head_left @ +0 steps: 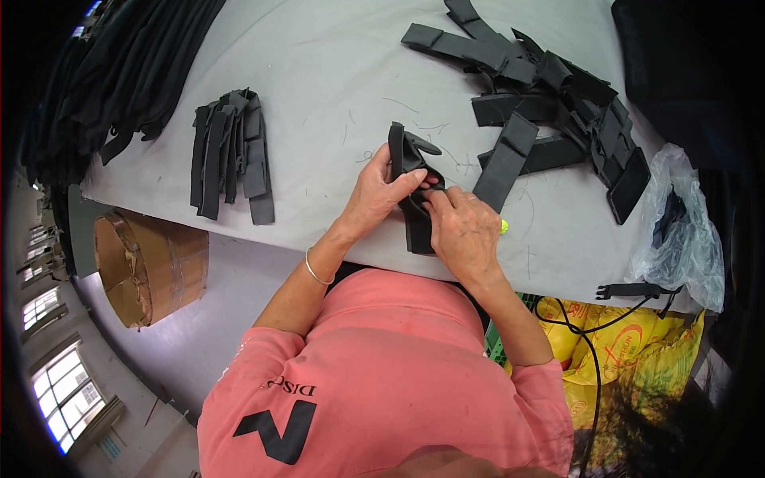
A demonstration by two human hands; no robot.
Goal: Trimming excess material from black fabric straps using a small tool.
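Note:
Near the table's front edge, my left hand (pixel 374 191) grips a black fabric strip (pixel 417 229), its thumb pressed on the folded cloth. My right hand (pixel 464 227) pinches the same strip from the other side, fingertips tucked at a fold. The strip stands lengthwise between the hands, with a dark pointed piece (pixel 424 145) sticking out near its far end. What lies inside the fold is hidden by the fingers. A small yellow-green thing (pixel 504 227) shows beside my right hand; its kind is unclear.
A loose heap of black fabric strips (pixel 550 88) lies at the far right, a neater bundle (pixel 231 151) at left. Clear plastic bag (pixel 677 239) and black buckle (pixel 637 291) sit by the right edge. Below are yellow sacks (pixel 629 350), a black cable (pixel 598 382) and, left, a cardboard drum (pixel 151 267).

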